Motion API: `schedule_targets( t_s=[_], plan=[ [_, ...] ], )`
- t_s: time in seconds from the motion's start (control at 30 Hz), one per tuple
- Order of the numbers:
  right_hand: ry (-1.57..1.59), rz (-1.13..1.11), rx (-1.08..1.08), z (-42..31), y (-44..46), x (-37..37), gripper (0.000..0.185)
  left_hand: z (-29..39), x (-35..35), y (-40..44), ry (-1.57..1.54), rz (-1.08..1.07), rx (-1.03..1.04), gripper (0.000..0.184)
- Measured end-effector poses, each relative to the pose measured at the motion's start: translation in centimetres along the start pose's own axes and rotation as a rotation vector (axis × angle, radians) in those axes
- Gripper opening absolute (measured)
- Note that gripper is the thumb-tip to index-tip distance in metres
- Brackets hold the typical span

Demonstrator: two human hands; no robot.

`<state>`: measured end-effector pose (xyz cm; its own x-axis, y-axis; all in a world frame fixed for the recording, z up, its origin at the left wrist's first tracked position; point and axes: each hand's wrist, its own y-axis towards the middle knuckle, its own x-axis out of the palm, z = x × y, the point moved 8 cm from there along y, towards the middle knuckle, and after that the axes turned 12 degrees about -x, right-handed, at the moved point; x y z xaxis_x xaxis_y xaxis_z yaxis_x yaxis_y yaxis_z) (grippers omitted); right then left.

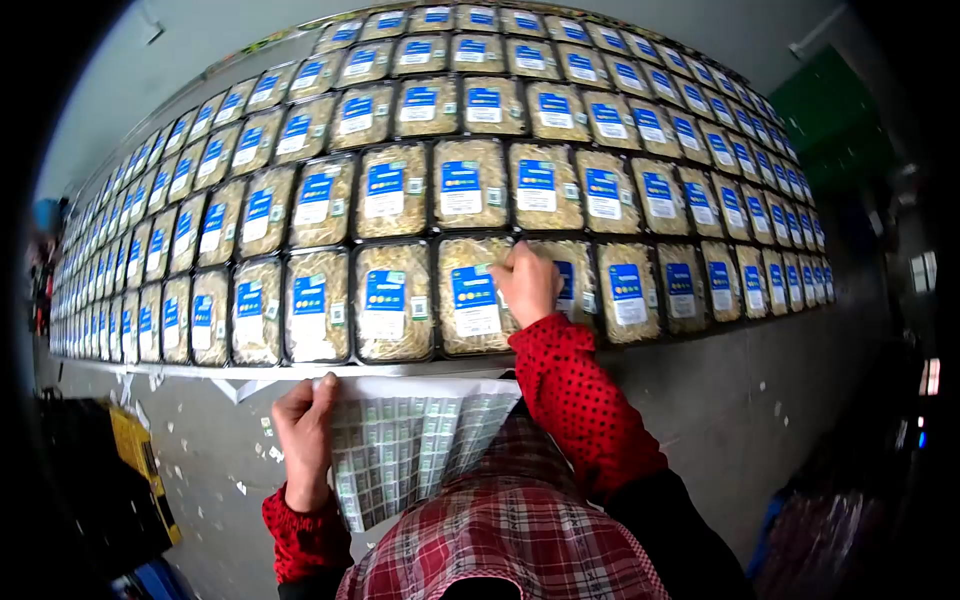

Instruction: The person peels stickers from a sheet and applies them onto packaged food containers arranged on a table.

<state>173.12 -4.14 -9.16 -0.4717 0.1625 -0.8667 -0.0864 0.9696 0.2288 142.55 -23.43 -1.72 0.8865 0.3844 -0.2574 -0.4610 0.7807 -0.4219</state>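
Observation:
My left hand pinches the upper left corner of a sheet of small green-and-white stickers, which hangs in front of my body below the table edge. My right hand is over a front-row tray of sprouts, its fingers closed at the right side of the blue-and-white label. Whether a sticker is between those fingers cannot be made out. Neighbouring packs, such as the one to the left, have a small green-and-white sticker at the top of their blue label.
Rows of packed trays cover the long table, whose pale front edge runs before me. Paper scraps lie on the grey floor. Black and yellow crates stand at the lower left, a green container at the upper right.

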Motion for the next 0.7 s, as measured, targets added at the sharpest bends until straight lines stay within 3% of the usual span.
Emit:
schedule_targets(
  t_s=[0.07,0.13,0.2,0.33,0.47,0.57,0.63,0.7],
  plan=[
    [0.185,0.175,0.040,5.8,0.1,-2.5,0.033,0.8,-0.3,-0.7,-0.015,0.037,0.021,0.038],
    [0.508,0.195,0.157,10.9,-0.3,-3.4,0.030,0.2,-0.2,-0.5,-0.099,-0.007,0.001,0.035],
    [0.733,0.182,0.263,11.6,-1.3,-3.9,0.024,0.6,0.9,-0.6,-0.103,0.006,-0.020,0.039],
    [0.578,0.274,0.127,11.4,-1.1,-3.0,0.020,0.7,2.8,-0.4,-0.020,-0.086,0.019,0.044],
    [-0.124,0.118,0.026,9.3,-0.3,-7.7,0.033,1.7,4.3,-1.1,-0.041,-0.148,0.018,0.034],
    [0.388,0.150,0.138,20.7,0.5,-9.9,0.037,3.1,5.7,-1.8,-0.030,-0.173,0.051,0.036],
    [0.566,0.066,0.112,22.2,1.1,-10.9,0.040,3.1,6.8,-1.8,-0.027,-0.191,0.035,0.037],
    [0.595,-0.064,0.229,22.6,0.8,-10.7,0.037,3.7,8.1,-1.8,-0.017,-0.206,0.033,0.038]
  ],
)
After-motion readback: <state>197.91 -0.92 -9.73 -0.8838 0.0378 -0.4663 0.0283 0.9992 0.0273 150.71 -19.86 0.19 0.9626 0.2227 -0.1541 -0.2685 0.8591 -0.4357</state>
